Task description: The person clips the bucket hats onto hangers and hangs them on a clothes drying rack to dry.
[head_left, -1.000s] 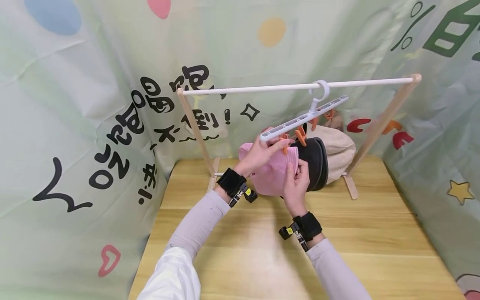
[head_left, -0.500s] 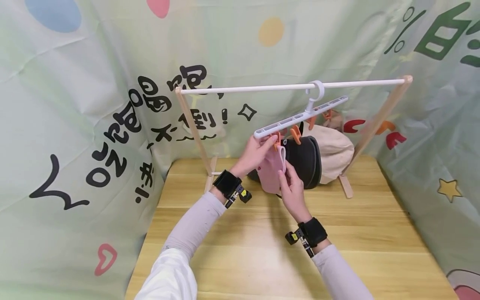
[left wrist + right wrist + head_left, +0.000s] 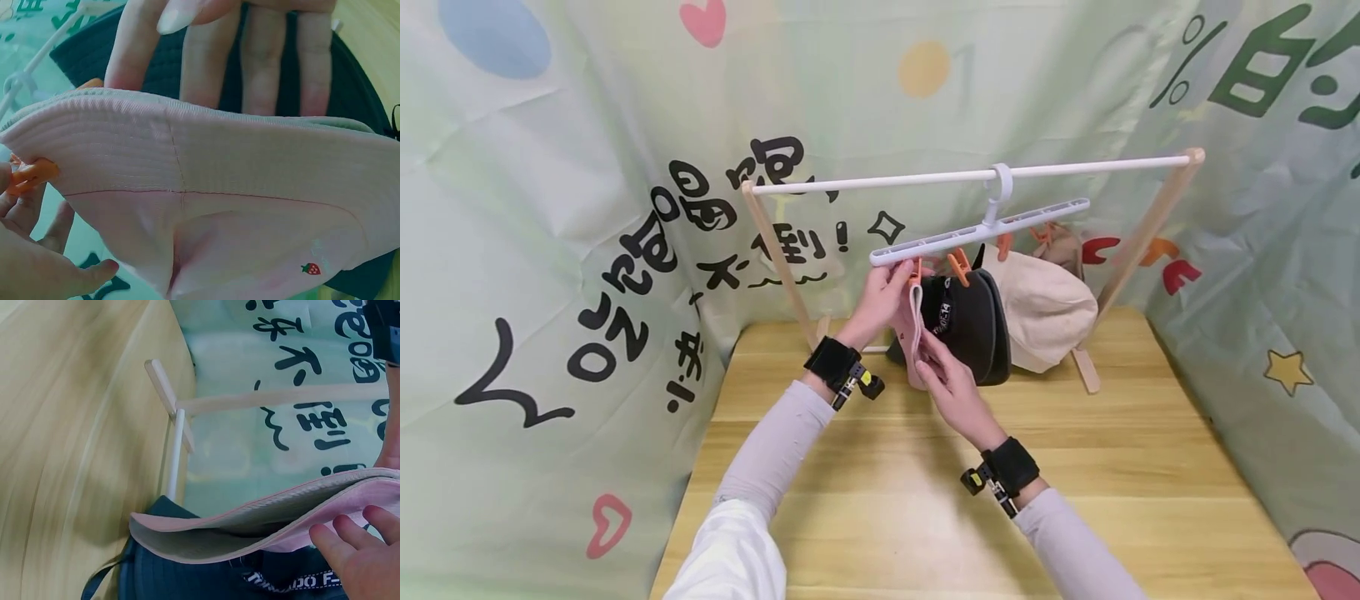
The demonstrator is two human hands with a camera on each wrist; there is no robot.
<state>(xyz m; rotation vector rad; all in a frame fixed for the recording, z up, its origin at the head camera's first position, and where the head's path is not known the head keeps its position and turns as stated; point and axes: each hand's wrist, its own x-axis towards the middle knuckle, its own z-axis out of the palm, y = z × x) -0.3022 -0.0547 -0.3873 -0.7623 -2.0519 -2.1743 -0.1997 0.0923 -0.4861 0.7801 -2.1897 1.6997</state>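
A pink bucket hat [image 3: 909, 350] with a small strawberry patch hangs edge-on from the left end of the white hanger [image 3: 932, 244]. My left hand [image 3: 872, 304] pinches the orange clip [image 3: 915, 272] at the hat's edge, just under the hanger. The right hand [image 3: 958, 390] is at the brim, its fingers extended; in the left wrist view these fingers [image 3: 203, 69] reach behind the pink brim [image 3: 250, 156], thumb apart from it. The brim's folded layers show side-on in the right wrist view. Directly behind hangs a black bucket hat [image 3: 973, 325] with white lettering.
The hanger hooks over the white rod [image 3: 880, 181] of a wooden-legged rack. Farther right hang a beige hat [image 3: 1037, 312] and a brown hat [image 3: 1063, 250], with orange clips above. A wooden table [image 3: 1000, 533] lies below, and printed cloth [image 3: 820, 75] encloses the back and sides.
Both hands have shifted left with the pink hat, which has turned from facing me to edge-on. The hanger's left end has swung left, uncovering more of the black hat.
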